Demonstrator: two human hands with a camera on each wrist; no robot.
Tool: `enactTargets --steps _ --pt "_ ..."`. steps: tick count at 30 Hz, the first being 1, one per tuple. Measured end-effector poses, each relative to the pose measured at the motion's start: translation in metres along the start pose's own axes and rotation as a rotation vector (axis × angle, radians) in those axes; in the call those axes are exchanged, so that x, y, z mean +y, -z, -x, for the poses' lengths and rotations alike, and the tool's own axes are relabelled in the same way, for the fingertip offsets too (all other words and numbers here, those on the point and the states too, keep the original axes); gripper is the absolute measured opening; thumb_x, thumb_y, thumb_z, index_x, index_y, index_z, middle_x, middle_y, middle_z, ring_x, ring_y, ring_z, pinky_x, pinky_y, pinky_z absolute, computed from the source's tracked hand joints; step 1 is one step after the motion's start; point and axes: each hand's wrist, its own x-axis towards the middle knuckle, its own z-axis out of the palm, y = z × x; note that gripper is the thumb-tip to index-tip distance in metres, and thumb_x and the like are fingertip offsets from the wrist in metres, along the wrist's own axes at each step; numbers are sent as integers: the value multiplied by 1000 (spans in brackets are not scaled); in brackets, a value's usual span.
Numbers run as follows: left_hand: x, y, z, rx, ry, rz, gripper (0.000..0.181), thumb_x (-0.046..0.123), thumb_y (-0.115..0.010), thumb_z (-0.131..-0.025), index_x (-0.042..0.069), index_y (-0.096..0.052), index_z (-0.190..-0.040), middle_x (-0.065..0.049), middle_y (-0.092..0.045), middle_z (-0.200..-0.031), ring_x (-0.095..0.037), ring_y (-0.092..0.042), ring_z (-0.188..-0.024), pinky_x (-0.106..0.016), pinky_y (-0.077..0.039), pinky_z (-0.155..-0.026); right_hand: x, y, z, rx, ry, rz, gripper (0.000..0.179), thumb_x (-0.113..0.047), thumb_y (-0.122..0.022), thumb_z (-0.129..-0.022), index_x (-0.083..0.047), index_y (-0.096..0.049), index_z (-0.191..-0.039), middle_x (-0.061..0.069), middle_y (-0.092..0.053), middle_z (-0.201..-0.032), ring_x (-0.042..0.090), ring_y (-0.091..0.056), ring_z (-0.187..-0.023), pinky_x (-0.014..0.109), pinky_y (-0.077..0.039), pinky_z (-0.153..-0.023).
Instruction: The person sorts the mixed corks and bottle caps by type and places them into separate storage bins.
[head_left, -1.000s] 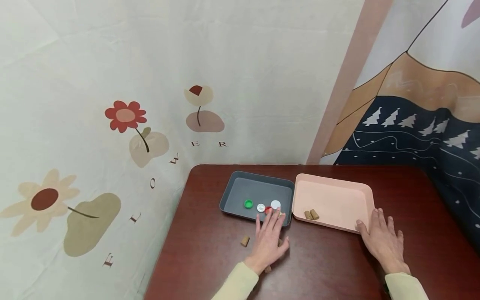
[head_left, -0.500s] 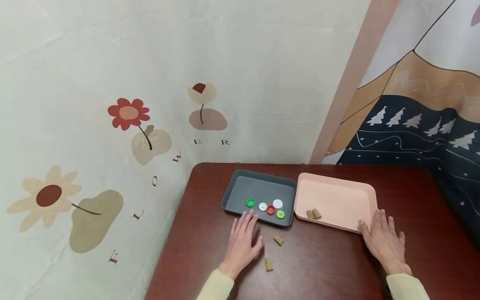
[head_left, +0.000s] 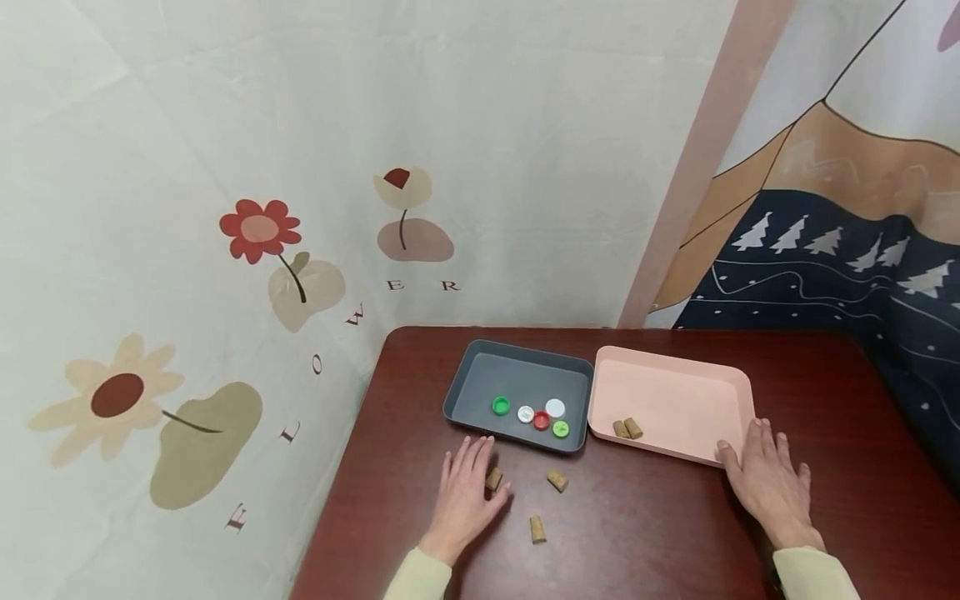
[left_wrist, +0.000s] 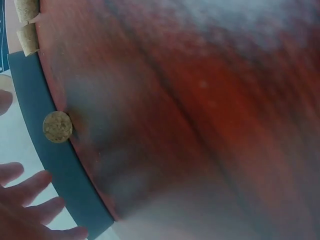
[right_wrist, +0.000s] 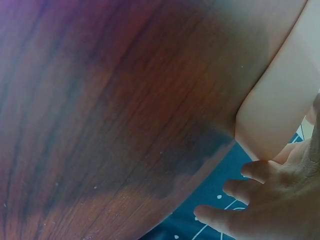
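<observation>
My left hand (head_left: 461, 500) hovers low over the table in front of the grey tray (head_left: 453, 396), fingers spread. A cork (head_left: 493, 478) stands between its thumb and forefinger; in the left wrist view this cork (left_wrist: 57, 127) shows its round end, apart from the fingers. Two other corks, one (head_left: 557, 481) near the tray and one (head_left: 537, 529) nearer me, lie to the right. My right hand (head_left: 768, 483) rests at the front right corner of the pink tray (head_left: 675, 371), thumb at the rim, fingers extended along the side. It holds nothing.
In the grey tray lie a green cap (head_left: 501, 406), a red cap (head_left: 542, 420), a light green cap (head_left: 560, 428) and two white caps (head_left: 555, 408). Two corks (head_left: 633, 427) lie in the pink tray's front left corner. A printed curtain (head_left: 525, 167) hangs behind the table.
My left hand has moved from the grey tray's front right corner leftward and back toward me, beside the left cork. The light green cap, earlier under its fingers, now shows. My right hand stays put.
</observation>
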Motion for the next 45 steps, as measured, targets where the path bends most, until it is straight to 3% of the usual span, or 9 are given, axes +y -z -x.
enactTargets --steps 10,15,25,39,45 --pt "-5 -5 4 6 19 -35 55 39 -85 -79 9 -68 -122 -15 -68 -121 -39 -59 -127 -69 -40 -105 0 -1 0 -2 -2 -6 89 -55 -31 -109 15 -6 -158 40 -6 -162 61 -4 -148 85 -8 -102" --pt "-6 -6 4 -15 44 -51 41 31 -88 -78 13 -70 -111 -8 -67 -107 -31 -64 -111 -68 -41 -105 0 -2 -1 -10 -7 -5 90 -56 -31 -108 15 -6 -158 40 -8 -162 62 -5 -148 85 -8 -102" --pt "-6 -9 8 6 42 -72 27 18 -85 -79 13 -74 -103 -3 -67 -95 -28 -67 -96 -67 -41 -105 -1 -3 -3 -9 -7 4 89 -55 -31 -108 16 -9 -157 41 -11 -161 63 -8 -147 85 -9 -103" --pt "2 -6 0 185 -27 2 26 11 -85 -77 15 -73 -99 0 -65 -93 -22 -67 -92 -58 -49 -102 -2 0 0 -3 -10 0 89 -54 -31 -109 17 -8 -157 41 -10 -161 63 -9 -146 85 -11 -102" --pt "12 -1 -8 274 -54 57 29 9 -85 -76 14 -75 -103 2 -67 -95 -19 -66 -88 -43 -56 -85 -1 0 0 -5 -12 -3 89 -54 -31 -109 16 -7 -157 41 -10 -161 63 -8 -147 85 -12 -101"
